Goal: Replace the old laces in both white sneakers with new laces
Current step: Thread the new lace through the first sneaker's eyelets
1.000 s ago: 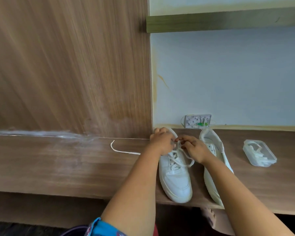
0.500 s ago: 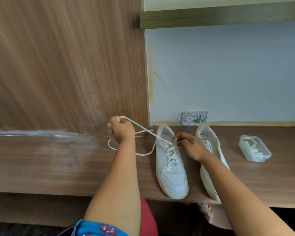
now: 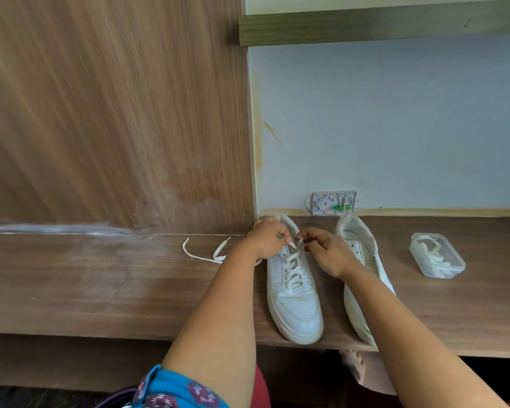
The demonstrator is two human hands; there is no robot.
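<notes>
Two white sneakers stand side by side on the wooden ledge [image 3: 100, 284], toes toward me. The left sneaker [image 3: 295, 301] carries a white lace [image 3: 293, 266] through its eyelets. My left hand [image 3: 267, 238] and my right hand [image 3: 326, 250] meet over its top eyelets, both pinching the lace. The lace's loose end [image 3: 206, 254] trails on the ledge to the left. My right forearm partly covers the right sneaker [image 3: 362, 260], which shows no lace.
A clear plastic container [image 3: 436, 259] holding white laces sits on the ledge to the right. A small wall socket plate [image 3: 333, 203] is behind the shoes. A wooden panel [image 3: 115, 113] rises at the back left. My bare foot [image 3: 351, 360] shows below the ledge.
My left hand, which had pulled the lace out to the left, has come back to the left sneaker's top eyelets. The loose lace end now lies slack on the ledge.
</notes>
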